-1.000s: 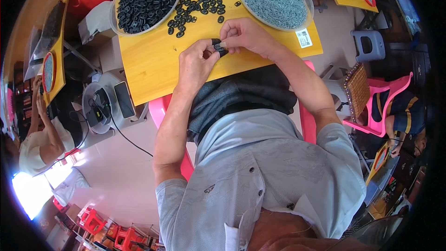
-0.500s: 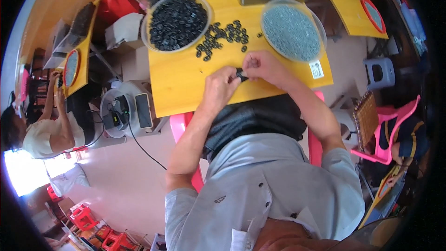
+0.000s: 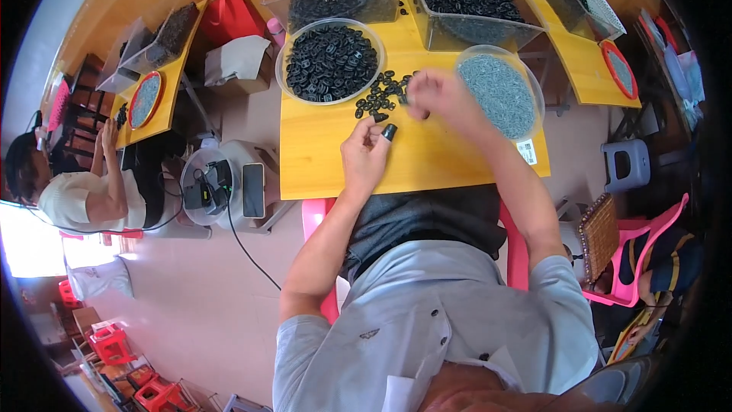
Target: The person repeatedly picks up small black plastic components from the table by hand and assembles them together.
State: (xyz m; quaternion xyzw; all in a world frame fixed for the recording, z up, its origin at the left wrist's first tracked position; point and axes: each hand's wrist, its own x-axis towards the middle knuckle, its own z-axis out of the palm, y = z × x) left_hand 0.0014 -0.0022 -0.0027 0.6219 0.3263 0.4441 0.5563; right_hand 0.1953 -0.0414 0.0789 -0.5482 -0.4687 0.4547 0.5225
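Left hand [image 3: 364, 154]: I see thumb and forefinger pinching one small black part [image 3: 389, 132], centre of frame, above the yellow table [image 3: 335, 160].
Right hand [image 3: 431, 95]: blurred over the loose black pieces [image 3: 379, 95]; finger state I cannot tell.
Nearby: bowl of black parts [image 3: 329, 61] upper centre; bowl of grey bits [image 3: 499, 91] upper right.
Advice: I'd keep the pinch steady and low.

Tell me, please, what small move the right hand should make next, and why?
Probably close the right hand on one loose black part from the pile on the yellow table. It hovers, blurred, at the pile's edge, seemingly empty, while the left hand already pinches a black piece beside it.
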